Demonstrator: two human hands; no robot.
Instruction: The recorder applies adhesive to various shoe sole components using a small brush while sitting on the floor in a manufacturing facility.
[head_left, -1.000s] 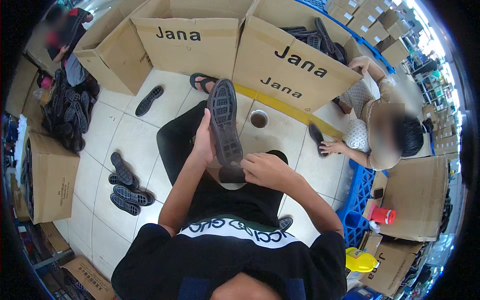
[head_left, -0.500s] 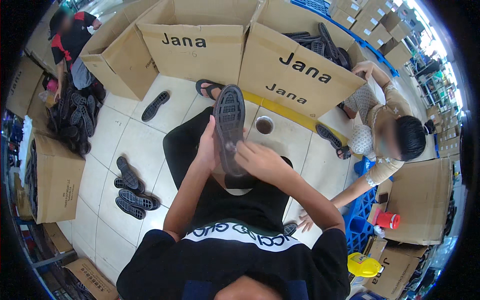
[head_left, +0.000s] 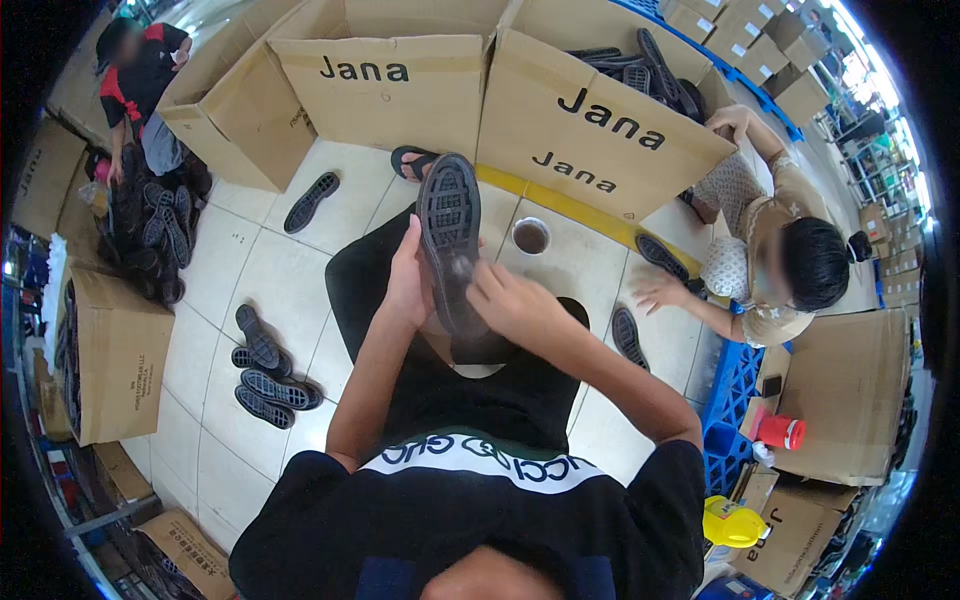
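Above my lap a black shoe sole [head_left: 448,215] is held upright with its gridded face toward me. My left hand [head_left: 405,285] grips its left edge, fingers wrapped behind it. My right hand [head_left: 515,305] is closed in a pinch against the lower part of the sole. A whitish, blurred spot shows at its fingertips, too unclear to name. Just right of the sole, a small cup [head_left: 530,236] of dark brown liquid stands on the tiles.
Several loose soles [head_left: 275,388] lie at left, one sole [head_left: 312,202] farther off. Cartons [head_left: 390,100] line the far side. At right, a co-worker's hand [head_left: 660,290] hovers near a sole [head_left: 628,338]; a blue pallet [head_left: 728,390] and yellow bottle [head_left: 733,522] stand nearby.
The sole in my hands has shifted slightly up and left. The co-worker's hand has moved away from beside my right arm, and a sole now lies farther forward on the floor there.
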